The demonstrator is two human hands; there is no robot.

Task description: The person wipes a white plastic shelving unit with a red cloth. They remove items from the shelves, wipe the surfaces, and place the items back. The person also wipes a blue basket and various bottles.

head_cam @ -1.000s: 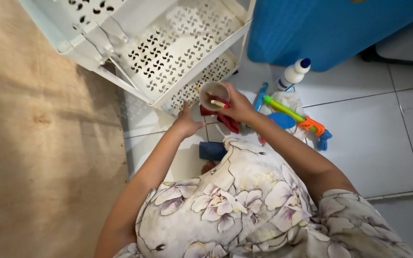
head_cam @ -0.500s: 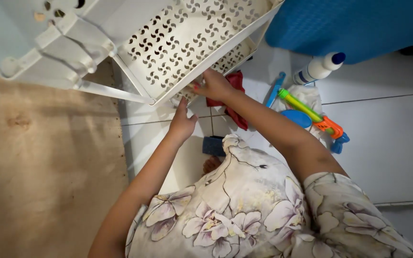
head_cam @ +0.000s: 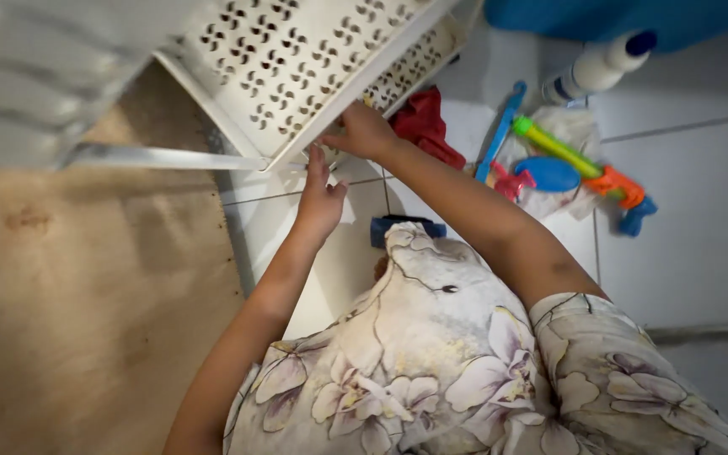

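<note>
My right hand (head_cam: pixel 362 131) reaches under the slanted edge of a white perforated shelf rack (head_cam: pixel 297 59), towards its lower tier. Its fingers are tucked out of sight behind the shelf edge, so what it holds is hidden. My left hand (head_cam: pixel 320 198) is just below, fingers stretched up and touching the rack's front corner, holding nothing. A red cloth (head_cam: pixel 423 122) lies on the tiles right beside my right hand.
On the white tiles at the right lie a blue-handled brush (head_cam: pixel 499 135), a blue round lid (head_cam: pixel 548 173), a green and orange toy water gun (head_cam: pixel 583 164) and a white bottle with a blue cap (head_cam: pixel 600 63). A blue sponge (head_cam: pixel 406 227) sits by my knee. A blue bin (head_cam: pixel 617 13) stands behind.
A second ago my right hand held a small cup with sticks above the floor; it has moved under the rack's shelf and the cup is out of sight. My view has shifted closer.
</note>
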